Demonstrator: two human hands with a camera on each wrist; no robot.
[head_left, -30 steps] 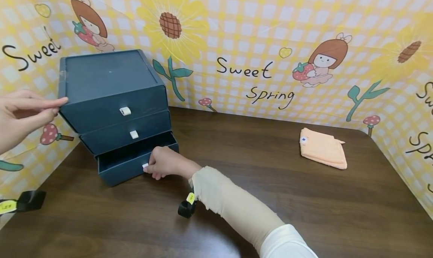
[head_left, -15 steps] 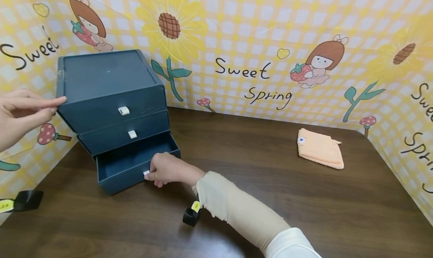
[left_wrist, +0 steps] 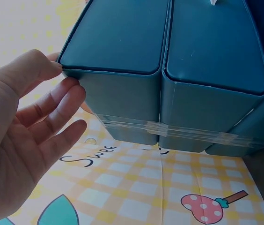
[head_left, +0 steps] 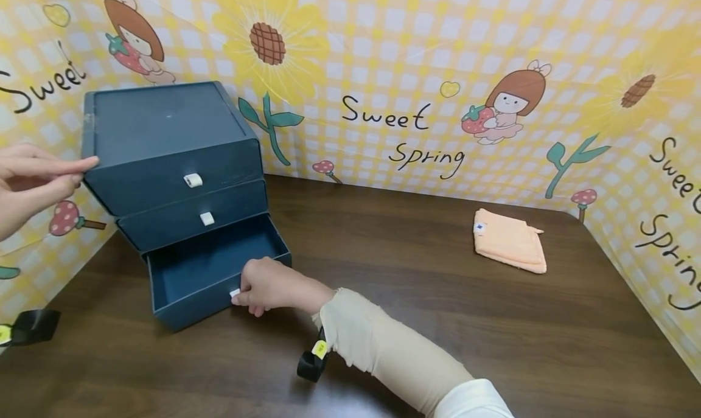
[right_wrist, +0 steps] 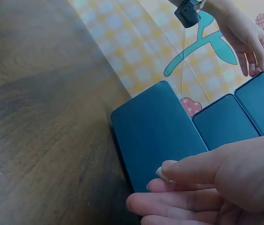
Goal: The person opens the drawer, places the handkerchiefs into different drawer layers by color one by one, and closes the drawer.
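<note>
A dark blue three-drawer cabinet stands at the left of the wooden table. Its bottom drawer is pulled out, with nothing visible inside; the upper two are closed. My right hand pinches the white pull tab on that drawer's front between thumb and finger, and the right wrist view shows the tab at the thumb tip. My left hand touches the cabinet's top front left corner with nearly straight fingers. In the left wrist view its remaining fingers lie loosely by the cabinet's side.
A folded peach cloth lies at the right on the table. Yellow checked fabric with printed figures hangs behind and at both sides. Clear tape runs across the cabinet's side. Black straps hang at the wrists.
My right hand has drawn the bottom drawer farther out, toward me, showing more of its inside. The left hand has stayed at the cabinet's corner. The head view has shifted slightly.
</note>
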